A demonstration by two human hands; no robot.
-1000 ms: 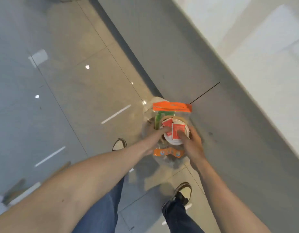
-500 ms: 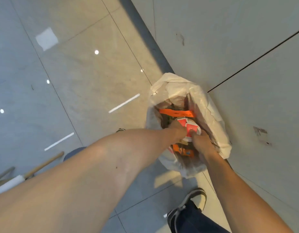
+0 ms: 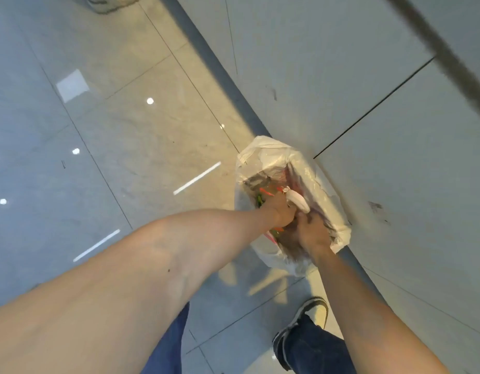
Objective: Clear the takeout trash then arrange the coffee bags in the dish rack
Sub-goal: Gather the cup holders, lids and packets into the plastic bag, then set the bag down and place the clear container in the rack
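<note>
Head view looks down at a white trash bag (image 3: pixel 292 163) sitting on the gray tile floor (image 3: pixel 125 147), right against the gray wall (image 3: pixel 341 76). The bag's mouth faces up, and its long side runs along the foot of the wall. Both hands are pushed into the mouth. The left hand (image 3: pixel 279 209) is curled tight around the takeout trash (image 3: pixel 297 201), a crumpled clear wrap with a white piece and orange and green bits. The white piece pokes out past the knuckles, up and toward the wall. The right hand (image 3: pixel 311 233) is closed on the same bundle, just beside the left, nearer the person. The bag's near wall hides the lower part of the trash. One shoe (image 3: pixel 309 317) stands on the floor below the bag.
</note>
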